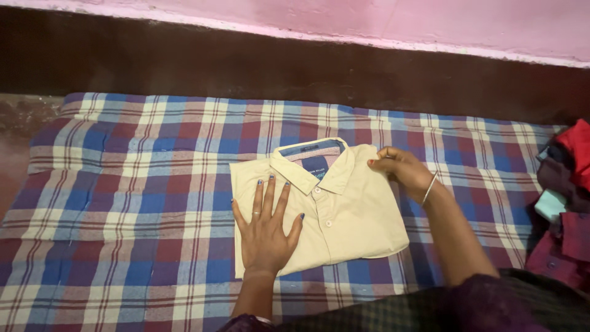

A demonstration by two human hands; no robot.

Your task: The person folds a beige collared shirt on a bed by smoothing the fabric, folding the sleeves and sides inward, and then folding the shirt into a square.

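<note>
A folded cream collared shirt [344,215] with small buttons and a blue inner collar band lies on a checked blanket [123,184]. My left hand [265,224] rests flat on the shirt's left half, fingers spread, with a ring and blue nails. At the shirt's upper right corner my right hand [399,169], a bangle on its wrist, pinches the shoulder edge of the fabric.
A pile of red, maroon and pale green clothes [565,203] sits at the blanket's right edge. Behind the blanket runs a dark strip of floor [246,61] below a pink wall [430,21]. Bare floor shows at far left.
</note>
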